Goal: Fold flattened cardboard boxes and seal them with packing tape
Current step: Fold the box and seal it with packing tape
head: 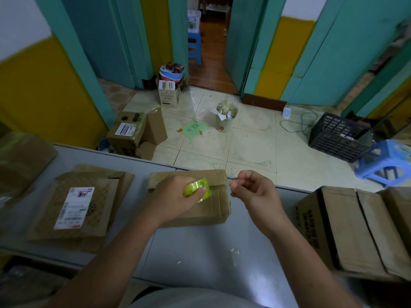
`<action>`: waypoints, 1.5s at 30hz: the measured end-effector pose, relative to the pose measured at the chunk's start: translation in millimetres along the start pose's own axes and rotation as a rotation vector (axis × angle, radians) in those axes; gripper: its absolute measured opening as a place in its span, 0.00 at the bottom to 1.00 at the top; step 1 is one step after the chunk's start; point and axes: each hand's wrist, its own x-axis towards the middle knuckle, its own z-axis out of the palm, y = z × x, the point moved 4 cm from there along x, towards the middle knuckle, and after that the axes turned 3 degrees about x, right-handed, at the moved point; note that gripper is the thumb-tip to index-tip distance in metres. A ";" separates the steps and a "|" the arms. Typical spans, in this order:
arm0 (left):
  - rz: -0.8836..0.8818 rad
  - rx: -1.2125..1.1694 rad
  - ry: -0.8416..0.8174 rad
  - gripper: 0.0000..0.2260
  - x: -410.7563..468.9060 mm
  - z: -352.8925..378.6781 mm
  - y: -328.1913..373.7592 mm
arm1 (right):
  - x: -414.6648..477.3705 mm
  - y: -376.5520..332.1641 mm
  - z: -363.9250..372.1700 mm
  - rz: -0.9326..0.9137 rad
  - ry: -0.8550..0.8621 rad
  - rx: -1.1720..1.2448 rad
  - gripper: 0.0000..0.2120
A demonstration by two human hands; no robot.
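A small folded cardboard box (pixel 213 210) stands on the grey table (pixel 200 252) in front of me. My left hand (pixel 175 196) grips a green roll of packing tape (pixel 198 189) above the box's top flaps. My right hand (pixel 253 192) hovers just right of the box with thumb and forefinger pinched together; whether a clear tape end lies between them I cannot tell. A stack of flattened boxes (pixel 77 207) with a white shipping label lies to the left.
Larger brown boxes (pixel 355 230) sit at the table's right end, and another carton (pixel 22 161) at the far left. On the tiled floor beyond are an open box (pixel 131 132), a full bin (pixel 225 117), a black crate (pixel 338 136) and a blue stool (pixel 387 161).
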 end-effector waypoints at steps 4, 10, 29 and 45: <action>-0.002 -0.102 -0.002 0.18 1.7 -2.9 6.8 | 7.2 -2.1 -0.1 -0.005 0.011 -0.048 0.15; 0.030 -0.400 -0.150 0.21 -3.3 -5.8 5.8 | 20.1 -1.9 -2.1 0.006 0.023 -0.161 0.04; -0.102 -0.224 -0.124 0.19 -4.5 -17.8 -4.4 | 17.2 -12.5 -3.9 -0.096 0.105 -0.189 0.03; 0.023 -0.619 -0.194 0.21 -12.6 -30.7 -2.8 | 27.7 12.5 -20.7 0.181 0.216 0.071 0.04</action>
